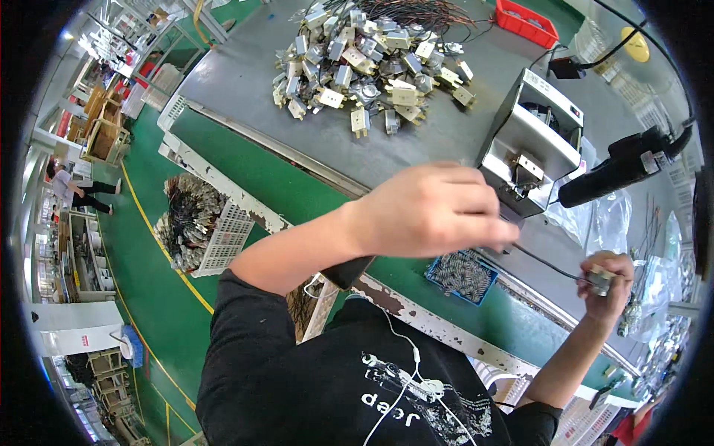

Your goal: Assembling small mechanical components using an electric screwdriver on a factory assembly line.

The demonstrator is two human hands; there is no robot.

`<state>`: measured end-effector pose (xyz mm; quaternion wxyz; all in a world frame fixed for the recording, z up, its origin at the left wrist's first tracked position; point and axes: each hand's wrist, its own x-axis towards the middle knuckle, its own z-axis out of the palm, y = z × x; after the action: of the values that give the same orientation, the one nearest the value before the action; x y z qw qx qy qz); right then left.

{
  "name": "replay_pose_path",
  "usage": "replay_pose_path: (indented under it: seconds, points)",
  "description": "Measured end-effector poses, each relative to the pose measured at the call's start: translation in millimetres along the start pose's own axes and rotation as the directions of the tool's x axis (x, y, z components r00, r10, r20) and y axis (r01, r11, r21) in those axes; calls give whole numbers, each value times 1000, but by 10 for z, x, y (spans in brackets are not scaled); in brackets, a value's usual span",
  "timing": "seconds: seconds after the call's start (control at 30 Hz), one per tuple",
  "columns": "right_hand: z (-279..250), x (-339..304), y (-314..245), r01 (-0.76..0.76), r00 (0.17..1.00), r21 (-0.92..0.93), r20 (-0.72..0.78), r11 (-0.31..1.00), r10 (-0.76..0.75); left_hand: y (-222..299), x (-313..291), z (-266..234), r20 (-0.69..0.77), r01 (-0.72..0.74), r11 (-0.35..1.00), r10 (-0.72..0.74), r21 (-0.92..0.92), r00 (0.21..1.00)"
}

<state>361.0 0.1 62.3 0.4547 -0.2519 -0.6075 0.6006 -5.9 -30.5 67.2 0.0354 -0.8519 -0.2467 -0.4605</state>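
Our left grip (442, 212), blurred: we cannot tell whether it pinches | dark wire (548, 265) beside it, leading to our right grip (608, 288) | metal connector (601, 276) held there, likely light, stiff; we'd take its casing, sparing the wire

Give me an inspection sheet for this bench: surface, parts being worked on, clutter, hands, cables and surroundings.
Surface: grey metal benchtop.
Job's things: metal-cased component with a dark wire; silver benchtop machine.
Clutter: large heap of wired metal components; red tray behind it.
Hands: right hand grips the component; left hand is near the wire's other end, blurred, contact unclear.
Cables: black plug and its cord, behind the machine.
Surroundings: green floor, another person far left.
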Motion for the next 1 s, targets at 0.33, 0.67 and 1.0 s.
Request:
replay_pose_path:
  seconds: [0.33,0.67,1.0]
  points:
    - [254,288,354,-541,832,-334,-76,772,550,-324,-122,-348,709,547,776,-575,314,409]
    - [520,237,431,-173,984,-658,-83,733,158,-361,-186,-425,650,640,703,-647,310,397]
    - [707,291,668,-107,993,-773,-54,626,103,-325,-326,-12,563,502,860,-459,89,687]
